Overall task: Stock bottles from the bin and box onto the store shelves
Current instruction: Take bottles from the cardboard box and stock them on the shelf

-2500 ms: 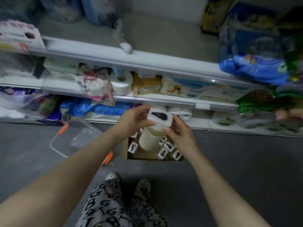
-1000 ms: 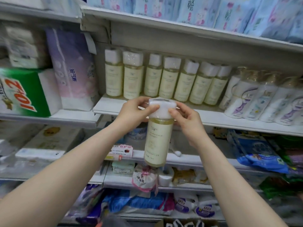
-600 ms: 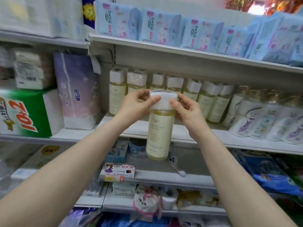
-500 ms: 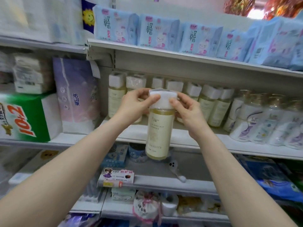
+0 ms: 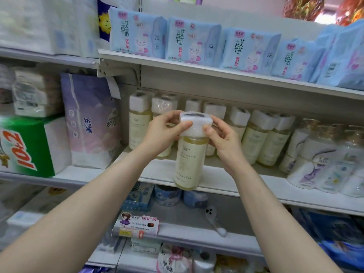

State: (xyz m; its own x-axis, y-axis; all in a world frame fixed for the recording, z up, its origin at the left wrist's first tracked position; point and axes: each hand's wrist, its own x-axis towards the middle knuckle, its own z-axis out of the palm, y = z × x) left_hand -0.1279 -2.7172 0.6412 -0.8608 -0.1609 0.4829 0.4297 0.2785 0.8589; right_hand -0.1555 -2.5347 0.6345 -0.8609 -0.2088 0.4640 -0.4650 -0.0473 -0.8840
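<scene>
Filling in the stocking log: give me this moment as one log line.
phase: shelving | left hand: pinches cap | right hand: pinches cap | bottle: upright, held before shelf, not yet placed | behind: matching bottles

Inside a store aisle, white metal shelving [image 5: 197, 69] stands in tiers, one running above the left hand [image 5: 163, 133] and another below it. A pale pink wall [image 5: 236, 5] (barely a strip) shows high above the right hand [image 5: 224, 142], beside what may be a bright light [image 5: 325, 17].
</scene>
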